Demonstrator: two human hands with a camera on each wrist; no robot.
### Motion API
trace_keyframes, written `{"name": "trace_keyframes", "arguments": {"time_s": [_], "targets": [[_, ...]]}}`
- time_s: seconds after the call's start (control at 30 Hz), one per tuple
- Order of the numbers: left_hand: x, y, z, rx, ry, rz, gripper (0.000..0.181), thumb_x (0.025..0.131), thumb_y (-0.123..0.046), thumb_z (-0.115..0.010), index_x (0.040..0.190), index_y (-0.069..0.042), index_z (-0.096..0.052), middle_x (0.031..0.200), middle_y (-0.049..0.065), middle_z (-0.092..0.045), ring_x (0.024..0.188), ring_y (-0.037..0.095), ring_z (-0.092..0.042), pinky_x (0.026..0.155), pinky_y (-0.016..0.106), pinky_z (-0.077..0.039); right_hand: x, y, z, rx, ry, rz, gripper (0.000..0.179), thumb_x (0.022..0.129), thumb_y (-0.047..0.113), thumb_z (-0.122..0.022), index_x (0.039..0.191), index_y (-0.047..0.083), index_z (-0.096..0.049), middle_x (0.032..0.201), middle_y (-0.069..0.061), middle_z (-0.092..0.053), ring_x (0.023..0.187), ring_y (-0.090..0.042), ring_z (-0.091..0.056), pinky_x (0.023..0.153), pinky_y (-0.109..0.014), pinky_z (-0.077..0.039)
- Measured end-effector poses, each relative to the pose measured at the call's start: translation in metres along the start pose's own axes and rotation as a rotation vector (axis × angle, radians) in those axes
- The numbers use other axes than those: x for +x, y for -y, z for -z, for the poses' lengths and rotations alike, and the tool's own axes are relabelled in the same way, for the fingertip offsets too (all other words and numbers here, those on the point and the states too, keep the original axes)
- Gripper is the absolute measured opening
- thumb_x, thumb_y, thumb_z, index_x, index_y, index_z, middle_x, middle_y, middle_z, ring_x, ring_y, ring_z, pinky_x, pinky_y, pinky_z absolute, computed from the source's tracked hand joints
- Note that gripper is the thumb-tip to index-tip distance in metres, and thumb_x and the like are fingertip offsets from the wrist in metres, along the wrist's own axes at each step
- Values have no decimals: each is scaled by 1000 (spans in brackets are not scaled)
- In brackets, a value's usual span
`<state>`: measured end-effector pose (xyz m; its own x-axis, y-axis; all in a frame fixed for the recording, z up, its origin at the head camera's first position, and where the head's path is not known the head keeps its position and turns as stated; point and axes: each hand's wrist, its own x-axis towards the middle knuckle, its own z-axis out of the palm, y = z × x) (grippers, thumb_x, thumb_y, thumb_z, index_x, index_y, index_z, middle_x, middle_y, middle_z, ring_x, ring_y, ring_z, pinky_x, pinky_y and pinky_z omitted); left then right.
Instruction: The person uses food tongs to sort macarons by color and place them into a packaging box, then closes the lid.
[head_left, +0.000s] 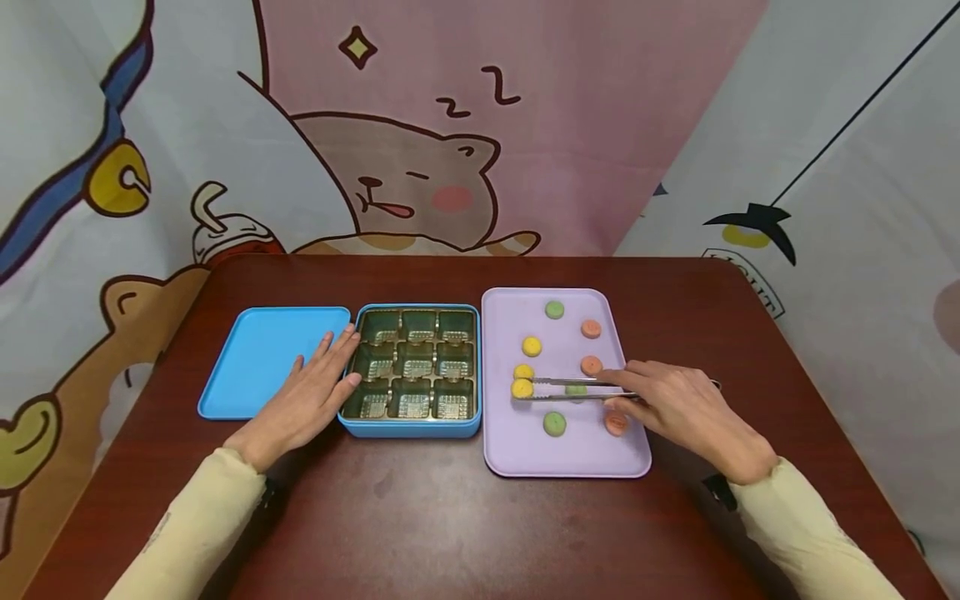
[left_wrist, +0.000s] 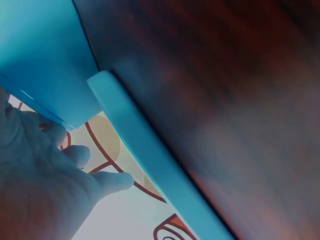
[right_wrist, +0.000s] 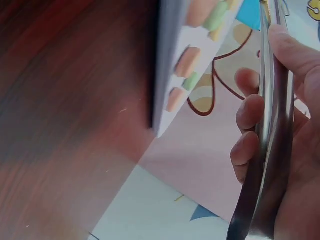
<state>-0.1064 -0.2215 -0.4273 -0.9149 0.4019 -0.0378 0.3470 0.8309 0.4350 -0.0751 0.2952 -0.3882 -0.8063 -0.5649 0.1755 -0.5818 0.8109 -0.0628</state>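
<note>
My right hand (head_left: 667,410) grips metal tongs (head_left: 555,397), thumb on one side and curled fingers on the other, as the right wrist view shows. The tips of the tongs lie around a yellow disc (head_left: 522,388), which looks like a small cookie; whether they squeeze it I cannot tell. Right behind it is a second yellow disc (head_left: 523,372). Both are over a lilac tray (head_left: 517,446). With fingers extended, my left hand (head_left: 311,400) touches the left side of a blue box (head_left: 408,429). Inside that box sits a gold insert (head_left: 415,360) with several bare square compartments.
Other discs on the tray are a yellow one (head_left: 532,346), several green ones (head_left: 555,423) and several orange ones (head_left: 591,329). A flat blue lid (head_left: 262,358) lies left of the box, partly under my left hand. A printed cloth (head_left: 585,100) hangs behind the brown table (head_left: 450,533).
</note>
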Motion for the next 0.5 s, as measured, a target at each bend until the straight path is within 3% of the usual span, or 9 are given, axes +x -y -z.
{"name": "trace_keyframes", "arguments": {"time_s": [0.13, 0.23, 0.5], "targets": [[0, 0, 1, -4, 9, -6, 65, 113, -39, -38, 168, -15, -13, 174, 2, -5, 158, 40, -6, 114, 78, -9, 3, 8, 5, 6, -45, -2, 43, 87, 38, -84, 128, 25, -75, 81, 10, -62, 61, -4, -45, 49, -22, -34], [1, 1, 4, -11, 28, -14, 64, 113, -38, -37, 168, -15, -13, 174, 5, -6, 158, 41, -6, 114, 78, -8, 8, 16, 10, 19, -77, 3, 42, 93, 47, -75, 128, 24, -75, 83, 9, -65, 62, -5, -47, 49, -22, -36], [-1, 7, 8, -31, 56, -39, 62, 114, -35, -35, 168, -16, -12, 174, 6, -6, 158, 40, -5, 115, 77, -8, 32, 45, 13, 74, -122, 76, 42, 99, 56, -63, 127, 27, -74, 89, 11, -69, 62, -2, -50, 50, -21, -39]]}}
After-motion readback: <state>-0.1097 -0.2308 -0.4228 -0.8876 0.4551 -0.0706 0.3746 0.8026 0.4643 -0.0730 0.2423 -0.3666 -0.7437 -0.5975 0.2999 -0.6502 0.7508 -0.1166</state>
